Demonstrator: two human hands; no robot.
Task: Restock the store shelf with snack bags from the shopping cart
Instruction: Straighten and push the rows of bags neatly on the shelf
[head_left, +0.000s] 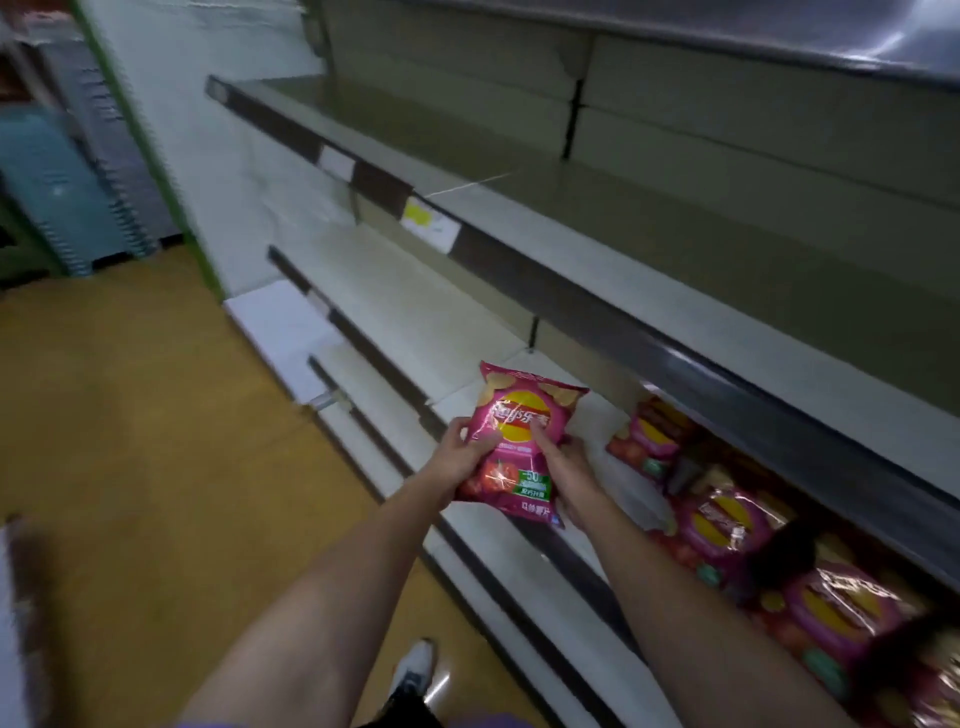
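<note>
The snack bag (519, 441) is gripped at both sides by the left hand (460, 457) and right hand (566, 467), upright over the lower shelf (415, 322), probably to stand it beside the stocked bags (727, 525).

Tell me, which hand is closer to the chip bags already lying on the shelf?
The right hand. It holds the pink bag's side facing the shelved bags; the left hand grips the bag's far side.
</note>
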